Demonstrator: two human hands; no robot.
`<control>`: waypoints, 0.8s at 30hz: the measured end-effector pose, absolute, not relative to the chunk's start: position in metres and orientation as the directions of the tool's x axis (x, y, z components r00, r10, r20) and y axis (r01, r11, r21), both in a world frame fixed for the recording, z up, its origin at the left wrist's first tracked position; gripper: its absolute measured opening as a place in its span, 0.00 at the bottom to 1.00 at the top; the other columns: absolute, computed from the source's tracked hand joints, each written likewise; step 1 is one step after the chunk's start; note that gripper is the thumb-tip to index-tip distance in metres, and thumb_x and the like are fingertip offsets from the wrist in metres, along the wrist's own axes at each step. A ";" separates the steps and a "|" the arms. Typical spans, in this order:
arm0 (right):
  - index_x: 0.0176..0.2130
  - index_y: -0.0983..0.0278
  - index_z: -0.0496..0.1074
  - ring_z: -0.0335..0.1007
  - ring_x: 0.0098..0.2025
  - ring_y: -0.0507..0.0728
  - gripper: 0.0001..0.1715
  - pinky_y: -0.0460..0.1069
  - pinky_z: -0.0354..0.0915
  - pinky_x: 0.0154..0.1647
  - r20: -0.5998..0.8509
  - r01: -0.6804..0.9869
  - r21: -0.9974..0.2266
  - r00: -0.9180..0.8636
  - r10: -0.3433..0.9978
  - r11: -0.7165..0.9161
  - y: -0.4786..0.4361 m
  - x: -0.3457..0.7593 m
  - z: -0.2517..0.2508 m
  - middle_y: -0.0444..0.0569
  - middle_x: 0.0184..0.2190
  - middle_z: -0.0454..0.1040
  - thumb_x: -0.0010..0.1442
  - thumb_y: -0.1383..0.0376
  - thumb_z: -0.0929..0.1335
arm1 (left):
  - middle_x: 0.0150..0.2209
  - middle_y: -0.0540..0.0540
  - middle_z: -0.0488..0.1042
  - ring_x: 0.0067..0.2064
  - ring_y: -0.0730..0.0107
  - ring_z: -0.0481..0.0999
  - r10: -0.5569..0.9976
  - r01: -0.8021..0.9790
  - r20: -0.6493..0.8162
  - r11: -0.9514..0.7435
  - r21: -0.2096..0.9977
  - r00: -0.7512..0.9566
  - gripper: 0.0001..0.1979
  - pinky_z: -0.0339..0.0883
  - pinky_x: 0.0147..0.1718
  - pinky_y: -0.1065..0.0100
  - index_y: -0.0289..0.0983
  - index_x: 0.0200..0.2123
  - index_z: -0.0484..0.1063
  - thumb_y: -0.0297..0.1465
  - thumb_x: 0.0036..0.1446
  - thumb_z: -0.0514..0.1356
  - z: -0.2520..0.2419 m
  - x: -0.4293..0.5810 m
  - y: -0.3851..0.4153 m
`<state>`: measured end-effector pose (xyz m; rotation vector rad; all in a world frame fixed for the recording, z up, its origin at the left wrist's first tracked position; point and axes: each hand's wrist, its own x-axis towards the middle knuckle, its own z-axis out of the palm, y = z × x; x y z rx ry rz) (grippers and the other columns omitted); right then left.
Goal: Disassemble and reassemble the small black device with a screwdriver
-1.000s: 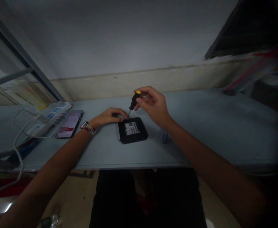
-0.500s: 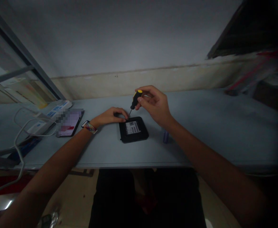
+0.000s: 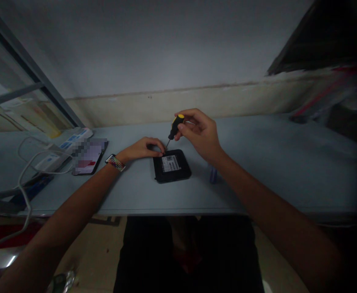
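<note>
A flat black box (image 3: 183, 165) with rounded corners and a white printed label lies on the table. At its back left corner, my left hand (image 3: 142, 148) has thumb and forefinger closed on the edge. A yellow and black screwdriver (image 3: 174, 127) is held by its handle in my right hand (image 3: 201, 134), slightly tilted. Its thin metal shaft points down at that same corner, right beside my left fingertips. Whether the tip sits in a screw is too small to tell. A small purple-blue cylinder (image 3: 213, 175) stands by my right wrist, partly covered by it.
On the left lie a phone (image 3: 88, 160) with a lit screen and a white power strip (image 3: 52, 160) with a white cable (image 3: 21, 179). A metal frame (image 3: 41, 87) rises behind them. The table (image 3: 172, 205) meets a wall at the back. Blurred items with a red edge (image 3: 315, 95) are at far right.
Almost nothing differs. My right hand and the screwdriver have shifted very slightly to the right; the left hand and the black box keep their places.
</note>
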<state>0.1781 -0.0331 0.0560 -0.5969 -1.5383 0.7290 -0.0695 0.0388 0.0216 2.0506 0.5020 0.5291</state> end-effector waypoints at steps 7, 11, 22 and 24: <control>0.50 0.57 0.76 0.77 0.30 0.49 0.21 0.49 0.81 0.35 0.659 -0.052 -0.752 -0.086 0.747 0.657 -0.033 0.178 0.056 0.45 0.45 0.77 0.65 0.50 0.79 | 0.46 0.40 0.85 0.50 0.60 0.83 0.534 0.140 0.172 -0.493 0.858 0.828 0.12 0.73 0.57 0.57 0.36 0.40 0.85 0.39 0.60 0.76 0.023 -0.070 0.039; 0.49 0.57 0.76 0.77 0.30 0.50 0.23 0.49 0.81 0.34 0.649 -0.049 -0.760 -0.081 0.756 0.648 -0.034 0.177 0.056 0.45 0.44 0.77 0.64 0.48 0.79 | 0.46 0.40 0.86 0.50 0.60 0.83 0.523 0.141 0.171 -0.505 0.852 0.835 0.11 0.74 0.57 0.57 0.36 0.40 0.85 0.38 0.61 0.75 0.025 -0.069 0.038; 0.51 0.59 0.77 0.78 0.31 0.49 0.21 0.47 0.79 0.35 0.671 -0.098 -0.741 -0.121 0.731 0.664 -0.032 0.174 0.051 0.45 0.43 0.76 0.65 0.52 0.79 | 0.46 0.40 0.86 0.51 0.60 0.83 0.530 0.132 0.175 -0.491 0.861 0.829 0.11 0.74 0.57 0.57 0.36 0.41 0.85 0.37 0.61 0.75 0.022 -0.070 0.039; 0.51 0.59 0.76 0.78 0.31 0.49 0.21 0.47 0.79 0.35 0.679 -0.106 -0.734 -0.128 0.723 0.670 -0.031 0.174 0.050 0.45 0.44 0.76 0.66 0.53 0.79 | 0.46 0.40 0.86 0.51 0.61 0.83 0.534 0.137 0.174 -0.492 0.860 0.827 0.11 0.73 0.57 0.57 0.36 0.41 0.85 0.37 0.61 0.75 0.023 -0.070 0.038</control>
